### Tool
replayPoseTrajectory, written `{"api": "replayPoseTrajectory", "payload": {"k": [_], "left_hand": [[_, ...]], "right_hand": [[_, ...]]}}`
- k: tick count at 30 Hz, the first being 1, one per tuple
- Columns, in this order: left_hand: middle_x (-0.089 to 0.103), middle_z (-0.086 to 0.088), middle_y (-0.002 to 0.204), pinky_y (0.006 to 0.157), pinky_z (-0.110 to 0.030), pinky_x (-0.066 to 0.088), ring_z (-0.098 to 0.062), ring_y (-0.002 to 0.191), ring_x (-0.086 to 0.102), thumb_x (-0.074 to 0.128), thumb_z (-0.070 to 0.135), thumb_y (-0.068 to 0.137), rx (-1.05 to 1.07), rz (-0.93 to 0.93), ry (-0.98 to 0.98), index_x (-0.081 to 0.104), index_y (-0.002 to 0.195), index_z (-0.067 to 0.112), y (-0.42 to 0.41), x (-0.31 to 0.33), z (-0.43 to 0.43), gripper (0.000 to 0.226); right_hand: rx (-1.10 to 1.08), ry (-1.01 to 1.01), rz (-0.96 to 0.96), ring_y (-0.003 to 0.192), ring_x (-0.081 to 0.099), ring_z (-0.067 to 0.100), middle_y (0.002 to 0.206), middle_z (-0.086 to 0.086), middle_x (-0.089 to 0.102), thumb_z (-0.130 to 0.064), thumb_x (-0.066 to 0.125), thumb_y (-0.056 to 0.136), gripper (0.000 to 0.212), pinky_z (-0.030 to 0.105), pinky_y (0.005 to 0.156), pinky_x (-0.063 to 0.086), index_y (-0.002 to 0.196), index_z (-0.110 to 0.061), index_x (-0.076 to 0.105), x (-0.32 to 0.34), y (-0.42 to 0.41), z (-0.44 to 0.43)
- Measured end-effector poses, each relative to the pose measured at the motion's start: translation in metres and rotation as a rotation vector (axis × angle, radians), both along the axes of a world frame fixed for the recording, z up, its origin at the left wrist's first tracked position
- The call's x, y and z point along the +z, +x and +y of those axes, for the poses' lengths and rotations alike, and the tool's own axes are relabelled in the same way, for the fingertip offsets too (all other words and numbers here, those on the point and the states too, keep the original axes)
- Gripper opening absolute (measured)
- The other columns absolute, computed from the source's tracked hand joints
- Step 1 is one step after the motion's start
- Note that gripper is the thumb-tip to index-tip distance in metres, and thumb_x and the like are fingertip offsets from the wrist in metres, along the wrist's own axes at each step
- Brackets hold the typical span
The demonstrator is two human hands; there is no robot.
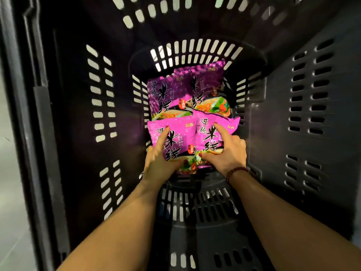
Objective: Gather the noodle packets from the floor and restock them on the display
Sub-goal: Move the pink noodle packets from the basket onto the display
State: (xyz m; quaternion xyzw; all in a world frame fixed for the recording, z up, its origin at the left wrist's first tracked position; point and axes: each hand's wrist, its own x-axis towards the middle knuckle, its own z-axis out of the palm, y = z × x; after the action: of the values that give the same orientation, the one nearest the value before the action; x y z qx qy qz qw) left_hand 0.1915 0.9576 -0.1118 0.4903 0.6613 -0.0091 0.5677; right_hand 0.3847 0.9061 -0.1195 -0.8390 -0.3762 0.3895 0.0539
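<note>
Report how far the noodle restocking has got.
Done: two purple noodle packets already lie at the far end of the deep black slotted bin. In hand: the left hand and right hand each press another packet down in front of those. Left: any packets still on the floor are out of view, so I cannot count them.

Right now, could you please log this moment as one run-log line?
left hand: grips near-left packet | right hand: grips near-right packet | place: slotted black bin | far packets: untouched
</note>
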Motion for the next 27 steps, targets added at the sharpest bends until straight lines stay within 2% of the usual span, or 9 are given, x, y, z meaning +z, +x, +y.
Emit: {"api": "replayPoseTrajectory", "payload": {"k": [6,9,12,15,17,19,22,25,27], "left_hand": [[0.04,0.002,0.121,0.1,-0.034,0.039,-0.019,0.119,0.044,0.087,0.033,0.069,0.045,0.062,0.02,0.031,0.139,0.061,0.009,0.032,0.004,0.094],[0.039,0.002,0.122,0.1,-0.034,0.04,-0.013,0.111,0.043,0.084,0.022,0.073,0.032,0.049,0.021,0.03,0.139,0.06,0.021,0.054,0.006,0.093],[0.036,-0.001,0.121,0.097,-0.026,0.033,-0.012,0.108,0.036,0.082,0.016,0.075,0.006,-0.02,0.073,0.031,0.142,0.052,0.036,0.087,0.009,0.091],[0.042,0.003,0.125,0.104,-0.025,0.031,-0.008,0.113,0.039,0.085,0.026,0.073,-0.023,-0.075,0.143,0.033,0.143,0.048,0.04,0.127,0.013,0.09],[0.055,0.007,0.129,0.107,-0.037,0.041,-0.011,0.119,0.05,0.084,0.034,0.07,-0.075,-0.14,0.196,0.034,0.14,0.052,0.039,0.16,0.017,0.089],[0.056,0.011,0.134,0.104,-0.041,0.045,-0.013,0.123,0.053,0.083,0.035,0.068,-0.117,-0.194,0.232,0.035,0.139,0.053,0.034,0.201,0.023,0.087],[0.047,0.022,0.138,0.108,-0.032,0.041,-0.007,0.129,0.048,0.086,0.022,0.072,-0.15,-0.265,0.29,0.04,0.141,0.047,0.02,0.269,0.033,0.087],[0.04,0.038,0.133,0.099,-0.004,0.033,0.015,0.126,0.04,0.088,0.02,0.069,-0.192,-0.336,0.331,0.039,0.138,0.051,0.005,0.342,0.04,0.089],[0.039,0.045,0.13,0.094,0.003,0.03,0.028,0.12,0.035,0.09,0.027,0.064,-0.21,-0.364,0.344,0.039,0.135,0.056,-0.004,0.39,0.043,0.092]], "right_hand": [[-0.104,0.171,0.023,0.098,0.05,0.031,0.088,0.002,0.054,-0.011,0.069,0.08,0.05,0.035,0.091,0.038,0.127,-0.027,0.062,0.028,0.003,-0.003],[-0.152,0.211,0.097,0.098,0.056,0.031,0.099,0.012,0.063,-0.008,0.053,0.078,0.05,0.026,0.087,0.039,0.125,-0.017,0.064,0.049,0.001,-0.008],[-0.305,0.326,0.092,0.108,0.059,0.032,0.114,0.018,0.063,0.006,0.053,0.078,0.048,0.02,0.095,0.04,0.122,-0.008,0.065,0.083,0.0,-0.009],[-0.464,0.391,0.11,0.102,0.055,0.011,0.118,0.016,0.059,0.016,0.054,0.081,0.051,-0.003,0.09,0.032,0.124,-0.009,0.064,0.133,0.0,-0.01],[-0.541,0.441,0.13,0.091,0.05,-0.008,0.116,0.012,0.058,0.015,0.055,0.084,0.048,-0.007,0.08,0.033,0.124,-0.01,0.063,0.174,0.002,-0.011],[-0.592,0.504,0.167,0.093,0.05,-0.015,0.118,0.007,0.056,0.014,0.056,0.085,0.047,-0.005,0.077,0.036,0.124,-0.011,0.063,0.218,0.001,-0.013],[-0.646,0.602,0.223,0.094,0.054,-0.018,0.12,0.001,0.055,0.015,0.056,0.085,0.055,0.001,0.073,0.042,0.117,-0.03,0.062,0.289,-0.006,-0.016],[-0.648,0.662,0.24,0.096,0.056,-0.015,0.12,-0.005,0.055,0.015,0.057,0.083,0.061,0.005,0.073,0.044,0.114,-0.038,0.06,0.363,-0.018,-0.024],[-0.647,0.705,0.235,0.101,0.055,-0.012,0.12,-0.007,0.055,0.015,0.059,0.083,0.063,0.005,0.075,0.044,0.114,-0.039,0.061,0.413,-0.025,-0.033]]}}
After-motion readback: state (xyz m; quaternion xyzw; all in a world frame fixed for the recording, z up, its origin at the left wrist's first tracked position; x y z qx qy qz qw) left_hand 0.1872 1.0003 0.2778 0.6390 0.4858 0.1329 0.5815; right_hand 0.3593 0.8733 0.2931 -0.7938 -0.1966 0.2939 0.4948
